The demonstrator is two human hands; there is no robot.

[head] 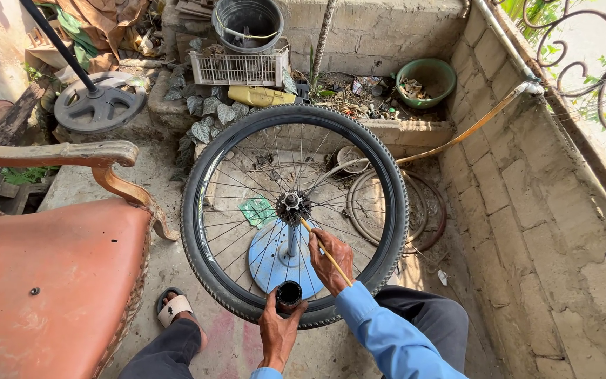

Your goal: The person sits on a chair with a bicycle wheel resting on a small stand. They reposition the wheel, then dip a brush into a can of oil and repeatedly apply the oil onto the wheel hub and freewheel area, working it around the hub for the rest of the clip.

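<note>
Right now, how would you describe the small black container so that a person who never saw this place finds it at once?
Start at the big spoked bicycle wheel lying flat on a blue stand. At the rim edge nearest the person, the left hand holds a small black container. Unlike the thin yellow stick in the right hand, it is short, round, dark and open-topped.

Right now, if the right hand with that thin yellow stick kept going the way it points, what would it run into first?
Most likely the wheel hub. The right hand aims the yellow stick up and left, and its tip already sits at the hub among the spokes. Depth is hard to judge from above.
</note>
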